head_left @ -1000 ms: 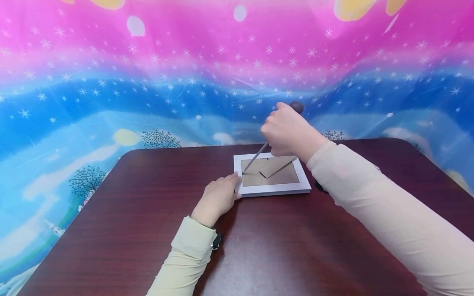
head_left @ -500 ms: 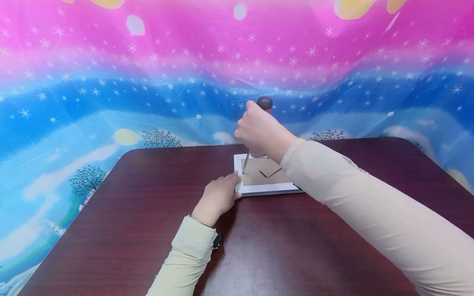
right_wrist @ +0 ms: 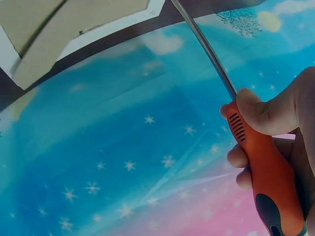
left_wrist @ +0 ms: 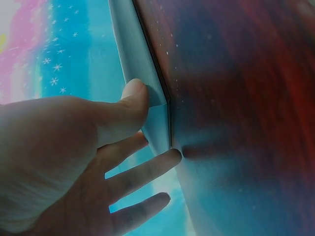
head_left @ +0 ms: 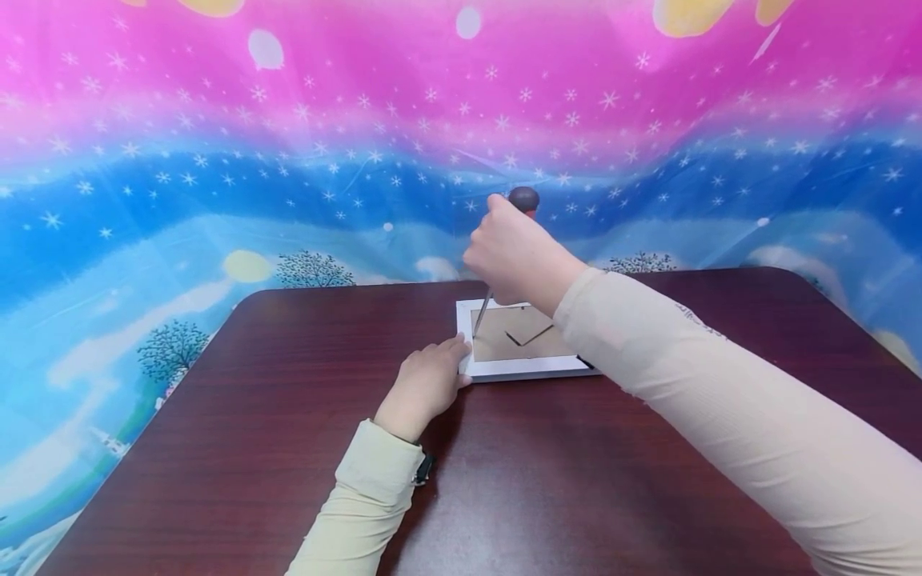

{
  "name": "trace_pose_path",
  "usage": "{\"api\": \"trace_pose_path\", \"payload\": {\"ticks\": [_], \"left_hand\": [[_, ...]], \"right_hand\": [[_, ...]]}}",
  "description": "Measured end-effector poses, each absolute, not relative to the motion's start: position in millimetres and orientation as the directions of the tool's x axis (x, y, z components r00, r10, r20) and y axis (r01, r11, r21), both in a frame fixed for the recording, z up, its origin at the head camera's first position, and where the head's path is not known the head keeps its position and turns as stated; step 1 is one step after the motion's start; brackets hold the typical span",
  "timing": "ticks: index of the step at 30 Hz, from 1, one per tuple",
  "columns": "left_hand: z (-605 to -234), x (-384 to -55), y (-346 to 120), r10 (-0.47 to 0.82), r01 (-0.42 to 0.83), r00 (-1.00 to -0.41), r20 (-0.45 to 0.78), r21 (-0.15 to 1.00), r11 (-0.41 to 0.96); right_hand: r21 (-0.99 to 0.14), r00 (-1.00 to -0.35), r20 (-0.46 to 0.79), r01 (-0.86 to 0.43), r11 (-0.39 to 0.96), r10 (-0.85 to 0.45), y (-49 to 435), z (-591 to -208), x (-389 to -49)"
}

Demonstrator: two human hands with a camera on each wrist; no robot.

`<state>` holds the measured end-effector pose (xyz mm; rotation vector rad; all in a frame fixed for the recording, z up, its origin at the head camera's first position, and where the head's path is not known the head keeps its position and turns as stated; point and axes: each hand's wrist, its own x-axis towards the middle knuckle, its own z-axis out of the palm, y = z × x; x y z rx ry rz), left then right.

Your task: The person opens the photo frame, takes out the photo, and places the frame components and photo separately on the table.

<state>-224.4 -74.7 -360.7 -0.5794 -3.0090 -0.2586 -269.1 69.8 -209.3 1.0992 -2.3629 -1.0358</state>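
Observation:
A white picture frame (head_left: 519, 368) lies face down on the table, its brown backing board (head_left: 497, 344) showing with a stand flap on it. My left hand (head_left: 421, 384) rests against the frame's left end; in the left wrist view the thumb presses the frame's side near a corner, and the other fingers are extended and spread. My right hand (head_left: 522, 256) grips a screwdriver (right_wrist: 268, 167) by its orange and black handle. The metal shaft (head_left: 482, 315) slants down, with its tip at the backing board's left edge. My right hand and sleeve hide part of the frame.
The dark red-brown wooden table (head_left: 288, 400) stretches around the frame. A snowflake-patterned pink and blue cloth (head_left: 403, 160) hangs behind and beside it. Something small and black (head_left: 587, 363) shows at the frame's near right side, partly under the sleeve.
My right hand has swung left with the screwdriver, making the shaft steeper, then come back slightly right. The tip stays at the board's left edge. My left hand and the frame hold still.

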Motion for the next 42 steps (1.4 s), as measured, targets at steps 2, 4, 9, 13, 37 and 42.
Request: {"api": "trace_pose_path", "payload": {"ticks": [2, 4, 9, 13, 37, 42], "left_hand": [[-361, -224, -74, 0.37, 0.383, -0.923, 0.11, 0.149, 0.912], [-362, -225, -74, 0.37, 0.384, -0.923, 0.109, 0.153, 0.911], [-363, -226, -73, 0.362, 0.374, -0.927, 0.093, 0.168, 0.912], [-364, -227, -72, 0.354, 0.362, -0.932, 0.075, 0.176, 0.915], [-362, -229, -72, 0.338, 0.338, -0.941, 0.032, 0.165, 0.927], [-363, -229, -73, 0.336, 0.338, -0.941, 0.04, 0.157, 0.928]], "right_hand": [[0.712, -0.653, 0.011, -0.527, 0.464, -0.757, 77, -211, -272], [0.688, -0.656, 0.025, -0.536, 0.489, -0.754, 86, -212, -275], [0.607, -0.653, 0.081, -0.567, 0.557, -0.753, 111, -219, -277], [0.529, -0.648, 0.132, -0.594, 0.606, -0.75, 132, -227, -276], [0.312, -0.587, 0.476, -0.584, 0.75, -0.655, 197, -296, -249], [0.249, -0.61, 0.517, -0.564, 0.787, -0.601, 201, -301, -244]]}}
